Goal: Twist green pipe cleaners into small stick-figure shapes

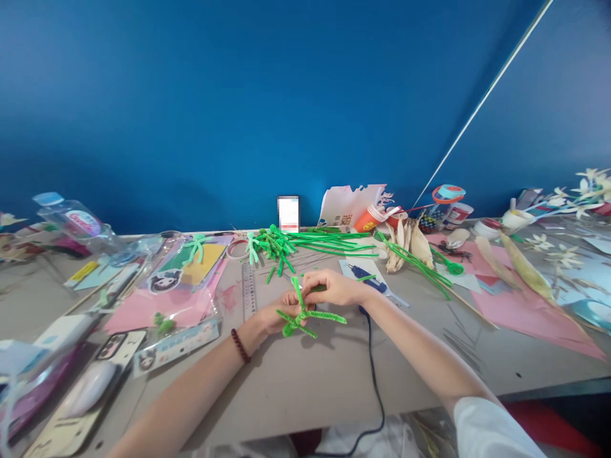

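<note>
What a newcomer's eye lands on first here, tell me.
The deep blue wall fills the upper half. At centre, the left hand and right hand grip a bright green pipe-cleaner figure over the grey table. Behind them lies a heap of green pipe cleaners.

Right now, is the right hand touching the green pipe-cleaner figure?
Touching. The head view shows the right hand pinching the green pipe-cleaner figure at its upright stem.

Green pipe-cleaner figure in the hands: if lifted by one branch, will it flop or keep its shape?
The green pipe-cleaner figure probably keeps its shape: its branches jut out straight, unsupported. It looks thin and fuzzy, so likely light and not slippery.
</note>
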Demonstrator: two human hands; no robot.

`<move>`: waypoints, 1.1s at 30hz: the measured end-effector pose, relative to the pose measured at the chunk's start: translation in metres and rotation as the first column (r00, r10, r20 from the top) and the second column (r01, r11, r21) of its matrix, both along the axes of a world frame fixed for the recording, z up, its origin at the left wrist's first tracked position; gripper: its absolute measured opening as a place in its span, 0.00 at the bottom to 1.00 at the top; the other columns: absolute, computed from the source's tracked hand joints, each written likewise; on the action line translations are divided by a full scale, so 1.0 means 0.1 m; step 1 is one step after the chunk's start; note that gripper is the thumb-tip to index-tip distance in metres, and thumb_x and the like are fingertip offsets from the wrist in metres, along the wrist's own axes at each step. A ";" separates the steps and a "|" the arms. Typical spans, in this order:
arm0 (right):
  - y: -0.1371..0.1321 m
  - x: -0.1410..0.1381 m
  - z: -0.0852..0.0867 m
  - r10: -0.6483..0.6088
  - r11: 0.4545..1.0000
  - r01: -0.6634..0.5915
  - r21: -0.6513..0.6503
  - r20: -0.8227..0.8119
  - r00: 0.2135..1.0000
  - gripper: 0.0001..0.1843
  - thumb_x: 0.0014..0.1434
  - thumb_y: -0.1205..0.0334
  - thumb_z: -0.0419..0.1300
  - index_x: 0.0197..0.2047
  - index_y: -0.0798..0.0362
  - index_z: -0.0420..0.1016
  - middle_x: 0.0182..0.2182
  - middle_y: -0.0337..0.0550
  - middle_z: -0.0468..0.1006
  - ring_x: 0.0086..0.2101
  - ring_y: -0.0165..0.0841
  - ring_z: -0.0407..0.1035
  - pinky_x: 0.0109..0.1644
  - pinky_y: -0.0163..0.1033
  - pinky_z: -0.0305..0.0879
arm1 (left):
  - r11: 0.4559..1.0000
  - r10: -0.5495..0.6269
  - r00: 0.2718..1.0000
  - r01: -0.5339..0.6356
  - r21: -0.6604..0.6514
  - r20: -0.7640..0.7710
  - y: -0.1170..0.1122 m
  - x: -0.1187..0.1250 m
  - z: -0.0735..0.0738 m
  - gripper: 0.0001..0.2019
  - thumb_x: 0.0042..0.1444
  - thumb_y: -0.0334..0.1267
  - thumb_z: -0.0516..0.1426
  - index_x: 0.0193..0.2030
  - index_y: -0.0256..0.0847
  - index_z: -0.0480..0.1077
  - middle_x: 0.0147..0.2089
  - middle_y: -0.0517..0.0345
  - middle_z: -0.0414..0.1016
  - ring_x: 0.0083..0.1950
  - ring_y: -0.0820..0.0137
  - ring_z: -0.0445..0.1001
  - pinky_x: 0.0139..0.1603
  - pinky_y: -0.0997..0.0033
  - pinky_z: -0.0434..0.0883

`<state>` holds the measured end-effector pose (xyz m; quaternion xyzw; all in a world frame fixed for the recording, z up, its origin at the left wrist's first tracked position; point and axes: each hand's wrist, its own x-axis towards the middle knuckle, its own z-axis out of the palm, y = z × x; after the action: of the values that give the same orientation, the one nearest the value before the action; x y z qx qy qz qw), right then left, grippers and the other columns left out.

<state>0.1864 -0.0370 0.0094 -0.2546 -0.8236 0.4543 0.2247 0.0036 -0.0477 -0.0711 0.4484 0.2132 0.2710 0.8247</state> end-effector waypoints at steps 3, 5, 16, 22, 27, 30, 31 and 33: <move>0.02 0.02 0.01 -0.048 0.998 0.048 0.030 0.012 0.999 0.07 0.55 0.62 0.59 0.35 0.53 0.77 0.32 0.39 0.71 0.34 0.30 0.67 0.40 0.34 0.64 | 0.998 0.025 1.000 -0.024 -0.050 0.015 0.03 0.00 0.00 0.17 0.36 0.45 0.68 0.30 0.36 0.73 0.23 0.57 0.69 0.22 0.76 0.65 0.23 0.75 0.59; 0.04 0.03 0.01 -0.117 0.990 0.115 0.080 0.022 0.993 0.06 0.55 0.63 0.58 0.34 0.53 0.77 0.32 0.40 0.71 0.34 0.30 0.68 0.40 0.34 0.63 | 0.993 0.069 0.998 -0.067 -0.096 0.014 0.06 0.01 0.02 0.18 0.38 0.45 0.67 0.35 0.37 0.74 0.26 0.54 0.71 0.25 0.72 0.68 0.24 0.75 0.61; 0.12 0.06 -0.14 -0.540 0.830 0.532 0.166 0.006 0.842 0.07 0.53 0.63 0.57 0.33 0.53 0.76 0.35 0.42 0.77 0.37 0.34 0.70 0.43 0.38 0.63 | 0.352 0.878 0.477 -0.698 0.623 0.038 0.03 0.04 0.08 0.15 0.56 0.49 0.50 0.44 0.43 0.68 0.46 0.50 0.70 0.46 0.62 0.68 0.42 0.64 0.66; 0.10 -0.06 -0.24 -0.617 0.780 0.615 -0.117 0.017 0.787 0.09 0.51 0.59 0.58 0.30 0.55 0.76 0.30 0.40 0.78 0.32 0.33 0.70 0.37 0.35 0.63 | -0.018 0.861 0.492 -0.226 0.974 0.130 -0.05 0.04 0.10 0.17 0.46 0.39 0.62 0.44 0.43 0.69 0.44 0.50 0.73 0.48 0.58 0.68 0.51 0.58 0.58; 0.05 -0.14 -0.28 -0.627 0.756 0.615 -0.226 0.023 0.779 0.10 0.50 0.58 0.57 0.26 0.56 0.74 0.25 0.38 0.75 0.27 0.29 0.66 0.30 0.32 0.60 | -0.004 0.899 0.433 -0.157 0.988 0.073 -0.02 0.04 0.06 0.07 0.50 0.38 0.59 0.38 0.44 0.71 0.37 0.53 0.76 0.42 0.61 0.70 0.47 0.61 0.58; 0.05 -0.16 -0.30 -0.652 0.734 0.637 -0.234 0.020 0.758 0.11 0.49 0.57 0.57 0.28 0.56 0.75 0.26 0.39 0.75 0.28 0.30 0.66 0.31 0.33 0.60 | 0.015 0.900 0.431 -0.170 0.985 0.060 0.00 0.03 0.06 0.05 0.53 0.38 0.57 0.37 0.45 0.72 0.36 0.54 0.77 0.41 0.62 0.71 0.45 0.61 0.58; 0.05 -0.17 -0.31 -0.660 0.727 0.644 -0.236 0.018 0.751 0.11 0.49 0.57 0.57 0.28 0.56 0.75 0.26 0.39 0.75 0.28 0.30 0.67 0.32 0.33 0.61 | 0.027 0.900 0.433 -0.174 0.984 0.052 0.01 0.03 0.07 0.05 0.53 0.38 0.57 0.37 0.45 0.72 0.36 0.55 0.77 0.41 0.62 0.71 0.45 0.61 0.58; 0.05 -0.18 -0.31 -0.673 0.716 0.655 -0.242 0.009 0.739 0.10 0.49 0.58 0.58 0.28 0.56 0.75 0.26 0.40 0.76 0.29 0.31 0.67 0.33 0.34 0.62 | 0.058 0.901 0.433 -0.190 0.980 0.030 0.01 0.03 0.07 0.06 0.53 0.39 0.57 0.37 0.45 0.73 0.36 0.55 0.77 0.41 0.62 0.72 0.45 0.61 0.58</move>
<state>0.1682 -0.0323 -0.0216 -0.5390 -0.6094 0.4450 0.3742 0.0062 -0.0467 -0.0639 0.7382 0.4497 0.4909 0.1087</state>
